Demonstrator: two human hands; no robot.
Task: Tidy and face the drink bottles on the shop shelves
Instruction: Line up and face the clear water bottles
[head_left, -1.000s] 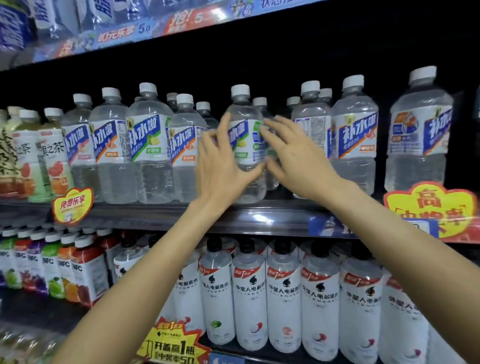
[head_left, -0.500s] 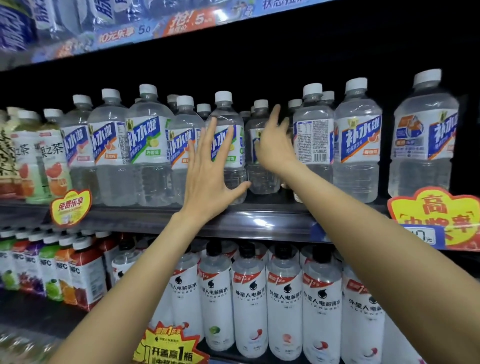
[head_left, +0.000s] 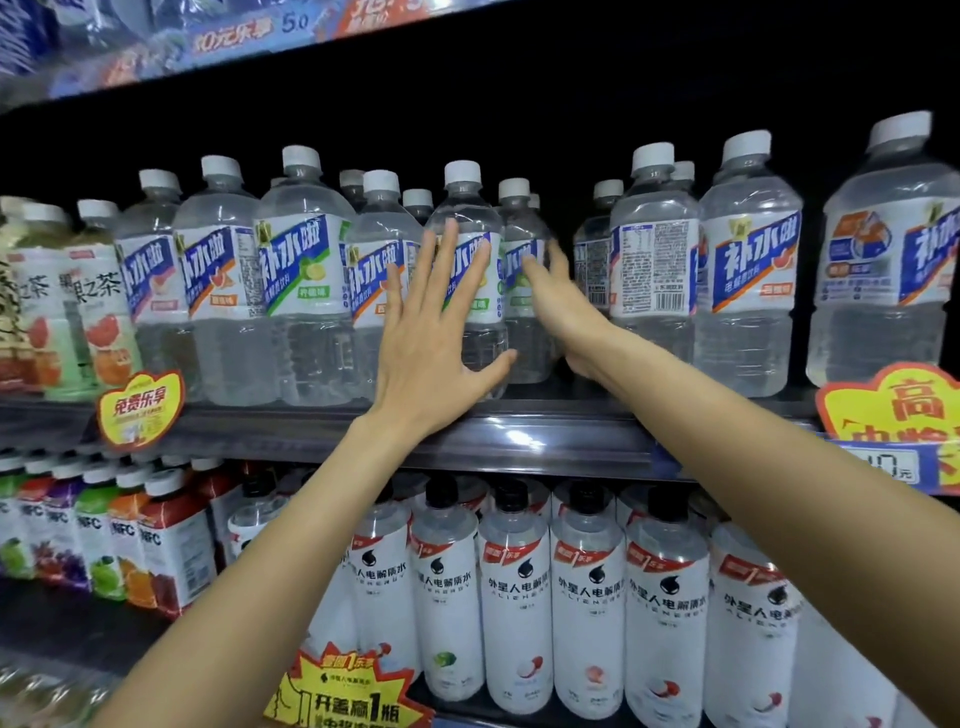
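Clear drink bottles with white caps and blue-and-white labels stand in a row on the middle shelf (head_left: 545, 441). My left hand (head_left: 434, 338) lies flat with straight fingers against the front of a green-label bottle (head_left: 464, 208) at the shelf's front. To its right, my right hand (head_left: 561, 306) reaches deeper in. Its blurred fingers rest on the side of a second green-label bottle (head_left: 519, 223) that stands further back. Further right, one bottle (head_left: 654, 270) shows its back label with fine print.
White-label bottles with black caps (head_left: 519, 597) fill the lower shelf, with NFC juice bottles (head_left: 171, 545) to their left. Tea bottles (head_left: 47, 312) stand at the far left. Yellow promo tags (head_left: 140, 408) (head_left: 893, 410) hang off the shelf edge. A dark gap lies behind the row.
My left hand slid the green-label bottle leftward, up beside the row. My right hand left that bottle and reached further back onto the bottle behind it.
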